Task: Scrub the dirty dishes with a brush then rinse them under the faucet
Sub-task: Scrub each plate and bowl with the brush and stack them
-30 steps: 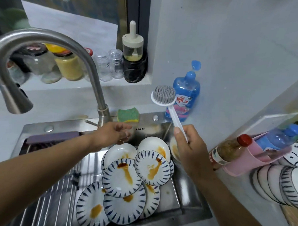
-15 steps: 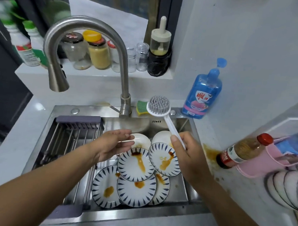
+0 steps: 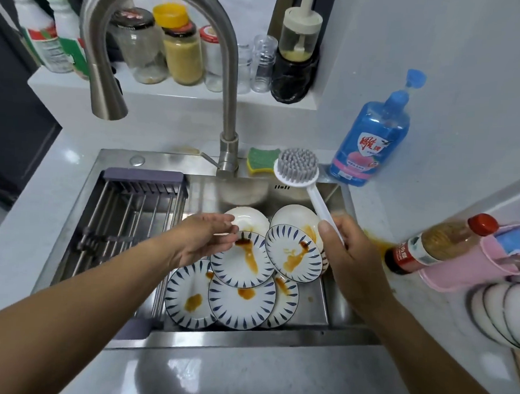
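Plates (image 3: pixel 244 264) smeared with brown sauce lie overlapped in the sink (image 3: pixel 246 340), with the faucet (image 3: pixel 228 106) at twelve o'clock. Our right hand (image 3: pixel 348 260) grips the brush (image 3: pixel 316 199) by its handle, bristles raised toward one o'clock. Our left hand (image 3: pixel 203 239) hovers over the pile's nine o'clock edge, fingers loose, holding nothing.

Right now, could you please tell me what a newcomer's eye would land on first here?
Overlapping blue-patterned plates smeared with brown sauce fill the sink. Just above them, the right hand grips a white brush, bristles up, while the left hand reaches open-fingered over the plates. A tall steel faucet arches behind.
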A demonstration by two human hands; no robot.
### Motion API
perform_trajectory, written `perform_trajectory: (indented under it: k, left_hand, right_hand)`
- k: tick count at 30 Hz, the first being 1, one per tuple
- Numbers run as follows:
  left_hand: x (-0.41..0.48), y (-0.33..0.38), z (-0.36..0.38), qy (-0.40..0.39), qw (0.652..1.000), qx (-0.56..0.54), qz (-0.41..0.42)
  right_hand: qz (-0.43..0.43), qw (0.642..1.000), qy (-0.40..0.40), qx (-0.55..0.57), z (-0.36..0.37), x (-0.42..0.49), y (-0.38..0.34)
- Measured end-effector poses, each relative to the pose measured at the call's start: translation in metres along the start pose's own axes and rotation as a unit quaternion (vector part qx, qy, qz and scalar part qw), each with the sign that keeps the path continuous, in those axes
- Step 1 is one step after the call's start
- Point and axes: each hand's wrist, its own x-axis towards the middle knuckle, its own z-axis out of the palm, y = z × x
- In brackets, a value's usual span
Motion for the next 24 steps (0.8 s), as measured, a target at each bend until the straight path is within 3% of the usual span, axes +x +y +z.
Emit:
perform_trajectory:
  k: [8, 20, 24]
  left_hand:
    - [0.082, -0.058, 0.041, 0.019, 0.987, 0.15, -0.051]
    - [0.15, -0.081, 0.083, 0.047, 0.969, 0.237, -0.056]
    - [0.14, -0.076, 0.077, 0.041, 0.976, 0.208, -0.041]
  right_hand:
    - [0.015, 1.0, -0.012, 0.009, -0.008, 0.001, 0.026]
    - [0.044, 0.998, -0.049, 0.017, -0.018, 0.008, 0.05]
    - [0.047, 0.996, -0.073, 0.012, -0.026, 0.007, 0.054]
